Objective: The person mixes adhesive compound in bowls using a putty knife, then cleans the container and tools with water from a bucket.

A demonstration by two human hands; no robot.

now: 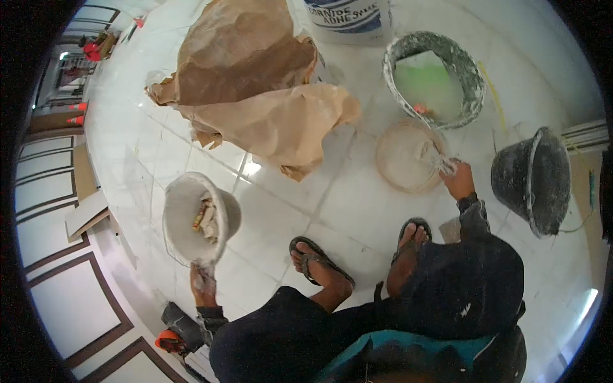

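My left hand [204, 285], whitened by residue, is closed on the near rim of a white bucket [171, 223], which tilts on its side of the tiles. Inside that bucket lie pale scraps [208, 223] and a small coloured piece. On the right, my right hand [458, 182] is at the edge of a round shallow lid or pan [383, 169] with a pale inside. Its fingers are closed about a whitish, streaky thing [440, 159] over the pan; I cannot make out what it is.
A big torn brown paper bag [268, 121] stands ahead, beside a cornice adhesive tub [348, 22]. A crusted bucket [476, 96] holds cloudy green liquid. A black bucket [511, 172] lies on its side at right. An orange-and-black item [169, 341] is near my left arm.
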